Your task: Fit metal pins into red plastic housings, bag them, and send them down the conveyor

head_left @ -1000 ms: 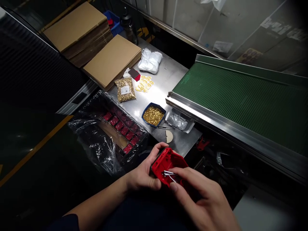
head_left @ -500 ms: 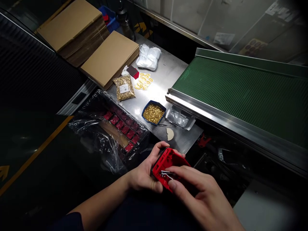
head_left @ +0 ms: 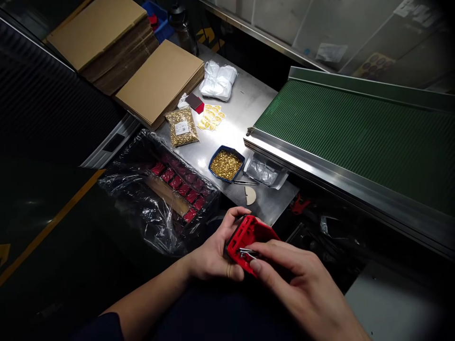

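In the lower middle, my left hand grips a red plastic housing with a dark outer side, its hollow inside turned up. My right hand reaches over it from the right. Thumb and forefinger pinch a slim, two-pronged metal tool that looks like tweezers, its tips inside the housing. What the tips touch is too small to make out. On the metal table beyond stands a blue tray of small gold-coloured metal parts. Beside it lie a slender metal tool and a beige half-disc.
A box lined with clear plastic holds wrapped red pieces at left. Cardboard stacks, a bag of gold parts, yellow stickers and a white bundle sit farther back. A green ribbed conveyor runs along the right.
My view has shifted slightly. The housing and both hands stay together in nearly the same pose, with the metal tool still inside the housing.
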`<act>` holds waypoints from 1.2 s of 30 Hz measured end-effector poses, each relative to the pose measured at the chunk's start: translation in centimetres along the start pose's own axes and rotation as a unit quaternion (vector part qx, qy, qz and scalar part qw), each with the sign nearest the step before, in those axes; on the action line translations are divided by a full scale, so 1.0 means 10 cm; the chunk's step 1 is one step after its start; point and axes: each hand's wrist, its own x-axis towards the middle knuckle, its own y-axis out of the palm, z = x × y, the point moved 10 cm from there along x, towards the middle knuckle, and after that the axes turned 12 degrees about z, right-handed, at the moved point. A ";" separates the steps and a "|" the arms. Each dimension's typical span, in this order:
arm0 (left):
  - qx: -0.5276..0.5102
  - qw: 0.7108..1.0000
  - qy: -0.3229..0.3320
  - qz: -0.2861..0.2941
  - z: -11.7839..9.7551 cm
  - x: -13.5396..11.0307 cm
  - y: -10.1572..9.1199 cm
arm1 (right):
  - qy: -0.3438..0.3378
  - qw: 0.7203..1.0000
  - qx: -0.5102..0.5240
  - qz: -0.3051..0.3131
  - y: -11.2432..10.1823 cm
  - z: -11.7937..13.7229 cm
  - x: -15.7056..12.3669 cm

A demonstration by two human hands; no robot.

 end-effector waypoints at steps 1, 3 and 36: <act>0.006 1.000 -0.002 -0.003 0.01 -0.01 -0.01 | 0.003 1.000 0.004 0.004 0.01 -0.01 0.01; 0.014 1.000 -0.004 -0.006 0.01 -0.01 -0.03 | 0.001 1.000 0.011 0.009 0.02 0.00 0.02; -0.045 0.996 -0.071 0.005 0.10 -0.05 -0.01 | -0.134 0.981 -0.137 -0.026 -0.08 0.37 -0.04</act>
